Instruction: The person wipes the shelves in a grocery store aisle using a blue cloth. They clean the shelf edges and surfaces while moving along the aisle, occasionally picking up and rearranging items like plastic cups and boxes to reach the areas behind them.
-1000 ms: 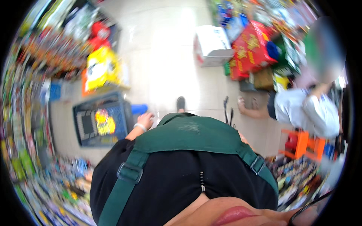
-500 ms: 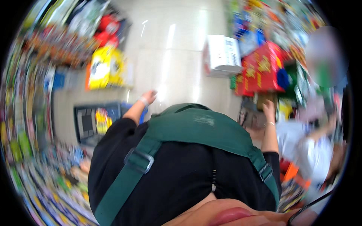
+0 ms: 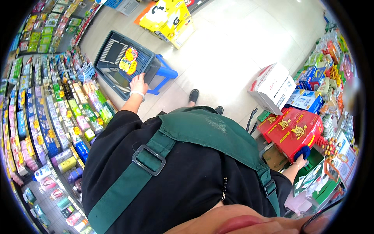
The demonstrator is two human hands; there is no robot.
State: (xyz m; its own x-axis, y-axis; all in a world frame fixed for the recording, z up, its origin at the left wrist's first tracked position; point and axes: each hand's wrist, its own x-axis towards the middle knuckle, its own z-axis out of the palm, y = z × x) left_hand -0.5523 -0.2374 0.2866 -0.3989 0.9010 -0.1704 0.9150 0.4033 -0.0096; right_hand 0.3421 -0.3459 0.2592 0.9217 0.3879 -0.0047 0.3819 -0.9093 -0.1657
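My left hand (image 3: 138,84) is over the near right corner of a dark grey slotted shopping basket (image 3: 111,87), fingers extended and somewhat apart. Whether it touches the basket rim I cannot tell. Yellow-and-red packets (image 3: 129,61) lie inside the basket, and a blue plastic stool (image 3: 166,71) stands against its right side. On the far right my right hand (image 3: 300,160) closes on a soft dark blue bundle (image 3: 302,151), which looks like cloth. That bundle sits at the near corner of a large red gift box (image 3: 298,128) with gold lettering.
A white carton (image 3: 272,87) stands beyond the red boxes. Yellow packs (image 3: 165,19) are stacked on the pale tiled floor (image 3: 218,43) ahead. Shelves of small packaged goods (image 3: 50,113) line the left. An open green box (image 3: 311,165) lies beside my right hand.
My view has turned left, bringing the basket and left shelves closer. My left hand has come to the basket's corner. My right hand has moved onto the dark blue bundle.
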